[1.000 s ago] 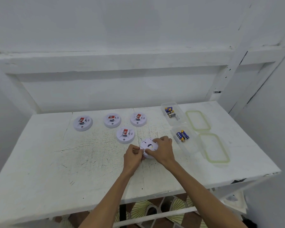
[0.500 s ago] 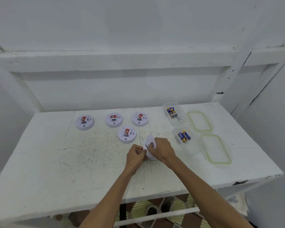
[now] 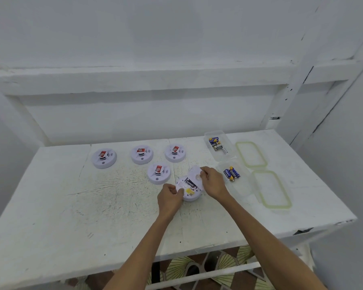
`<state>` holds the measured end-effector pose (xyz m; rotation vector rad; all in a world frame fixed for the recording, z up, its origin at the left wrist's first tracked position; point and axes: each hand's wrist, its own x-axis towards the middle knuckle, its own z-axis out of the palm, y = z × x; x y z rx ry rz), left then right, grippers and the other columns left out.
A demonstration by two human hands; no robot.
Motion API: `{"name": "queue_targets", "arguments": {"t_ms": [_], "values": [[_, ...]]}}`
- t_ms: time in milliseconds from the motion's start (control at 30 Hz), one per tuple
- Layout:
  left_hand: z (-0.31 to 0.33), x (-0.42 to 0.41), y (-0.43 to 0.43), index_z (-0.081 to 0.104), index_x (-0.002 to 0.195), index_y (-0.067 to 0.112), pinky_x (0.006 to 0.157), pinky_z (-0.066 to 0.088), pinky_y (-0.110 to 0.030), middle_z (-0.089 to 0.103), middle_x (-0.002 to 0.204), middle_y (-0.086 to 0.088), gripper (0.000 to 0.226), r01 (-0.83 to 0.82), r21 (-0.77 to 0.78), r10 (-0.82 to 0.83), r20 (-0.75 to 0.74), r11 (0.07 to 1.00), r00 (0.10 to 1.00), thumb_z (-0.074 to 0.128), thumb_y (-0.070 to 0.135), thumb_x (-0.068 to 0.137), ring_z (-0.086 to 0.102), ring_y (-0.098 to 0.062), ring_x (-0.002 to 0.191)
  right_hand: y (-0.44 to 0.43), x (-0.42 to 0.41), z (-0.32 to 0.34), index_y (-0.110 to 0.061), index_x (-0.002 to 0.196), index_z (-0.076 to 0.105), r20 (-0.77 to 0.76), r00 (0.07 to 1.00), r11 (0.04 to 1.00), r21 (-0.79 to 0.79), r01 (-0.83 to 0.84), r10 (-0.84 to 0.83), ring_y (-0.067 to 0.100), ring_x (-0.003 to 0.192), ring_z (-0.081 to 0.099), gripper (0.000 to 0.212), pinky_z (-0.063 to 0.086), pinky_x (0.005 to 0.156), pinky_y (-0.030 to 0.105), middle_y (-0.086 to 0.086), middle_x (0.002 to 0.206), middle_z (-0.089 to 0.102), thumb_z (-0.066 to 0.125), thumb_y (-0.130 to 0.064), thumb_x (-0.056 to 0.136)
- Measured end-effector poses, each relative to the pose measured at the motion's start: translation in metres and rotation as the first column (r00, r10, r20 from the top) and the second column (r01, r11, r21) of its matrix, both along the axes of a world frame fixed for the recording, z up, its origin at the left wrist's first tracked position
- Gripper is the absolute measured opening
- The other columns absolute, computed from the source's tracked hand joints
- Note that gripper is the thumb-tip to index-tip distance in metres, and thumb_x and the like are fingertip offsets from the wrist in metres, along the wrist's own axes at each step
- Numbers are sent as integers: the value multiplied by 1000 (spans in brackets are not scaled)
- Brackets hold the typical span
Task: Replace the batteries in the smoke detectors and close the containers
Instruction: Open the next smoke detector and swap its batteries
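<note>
**Cover Up, Battery Bay Showing**

Head view, the only one on offer. Down on the white table (image 3: 92, 206), front and centre: the smoke detector (image 3: 192, 196), back side up, just beside the near container (image 3: 242, 190). Pinches its near-left rim with the left hand (image 3: 169, 199), fingers curled in, thumb on top. Grips the round back cover (image 3: 193, 173) with the right hand (image 3: 214, 183), fingers curled over the far edge, and tilts it up off the body like a hatch. Hinged or fully free? Cannot tell. Shows a dark-labelled battery (image 3: 189, 183) lying in the bay beneath.

Farther back, four more detectors (image 3: 158, 174), each with a red-and-white label: three in a row, one just ahead of them. Over to the right, the far container (image 3: 228, 157) and the near one, both open, with spare batteries (image 3: 231, 174) inside. Beside them, flat on the table, two green-rimmed lids (image 3: 270, 190).

Now the handling, by judgement only. Looks light, hollow and stiff, with smooth plastic apt to skate on the painted top, so best pinned at the rim. Calls for a fingertip pinch at the battery's end and a lift rather than a pry. Thin cover, small clips: likely to snap if bent far.
</note>
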<state>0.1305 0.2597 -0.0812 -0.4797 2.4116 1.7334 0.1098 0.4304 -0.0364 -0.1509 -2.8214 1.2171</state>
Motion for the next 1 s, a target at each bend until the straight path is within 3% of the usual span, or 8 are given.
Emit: {"name": "queue_targets", "arguments": {"t_ms": [100, 200, 300, 467, 600, 733, 867, 1000], "values": [[0, -6, -3, 63, 119, 14, 85, 61, -43, 70, 109, -7, 25, -37, 99, 34, 27, 994, 999, 67, 23, 96, 70, -22, 93, -1, -2, 3, -5, 126, 64, 0, 999, 999, 10, -53, 53, 25, 107, 59, 30, 37, 79, 22, 13, 114, 66, 46, -13, 103], [1, -7, -7, 61, 128, 18, 100, 54, -42, 67, 119, -2, 29, -85, 164, 84, 13, 983, 996, 59, 27, 100, 64, -20, 107, -2, -2, -2, -13, 121, 69, 15, 995, 994, -56, -96, 97, 16, 98, 63, 26, 46, 86, 24, 6, 104, 71, 58, -17, 97], [-5, -6, -7, 63, 122, 16, 95, 54, -37, 69, 121, -6, 37, -81, 236, 76, 30, 968, 997, 60, 34, 90, 64, -18, 104, -4, -4, -7, -17, 102, 72, 16, 998, 994, -100, -52, 54, 9, 78, 62, 13, 48, 69, 19, -3, 82, 68, 69, -20, 89], [-2, -2, -8, 64, 124, 17, 90, 61, -42, 72, 114, 0, 40, -20, 225, 19, 5, 974, 1000, 75, 20, 86, 71, -20, 99, -10, -9, -10, -18, 94, 74, -21, 999, 992, -121, -35, 32, 4, 77, 63, 7, 43, 63, 4, -5, 85, 72, 73, -18, 87], [-4, -10, -13, 65, 126, 15, 97, 58, -41, 72, 114, -2, 44, -13, 234, 11, 11, 972, 1000, 81, 18, 85, 70, -18, 104, -15, -17, -11, -16, 95, 73, -33, 999, 998, -63, 7, -9, 4, 80, 62, 8, 40, 66, 5, -5, 89, 72, 72, -18, 88], [-7, -14, -15, 69, 120, 15, 95, 59, -41, 76, 109, -2, 37, -11, 314, -3, 43, 949, 999, 80, 12, 85, 72, -19, 101, -16, -16, -22, -16, 87, 73, -48, 998, 999, 18, 43, -42, 11, 82, 58, 5, 41, 71, 20, -1, 91, 66, 72, -21, 86], [-4, -15, -18, 67, 119, 13, 84, 61, -34, 76, 106, -7, 41, -18, 355, -9, 74, 935, 997, 83, 9, 82, 74, -24, 94, -14, -12, -25, -18, 99, 72, -60, 998, 998, 61, -8, 11, 13, 89, 56, 25, 40, 74, 23, -1, 95, 64, 71, -38, 86], [-4, -20, -19, 68, 120, 11, 86, 63, -36, 76, 104, -10, 33, -48, 389, 5, 111, 920, 994, 76, 8, 88, 75, -24, 92, -8, -8, -27, -19, 119, 65, 23, 986, 965, 201, -167, 166, 17, 102, 50, 50, 39, 79, 25, 0, 109, 59, 70, -51, 81]]}}
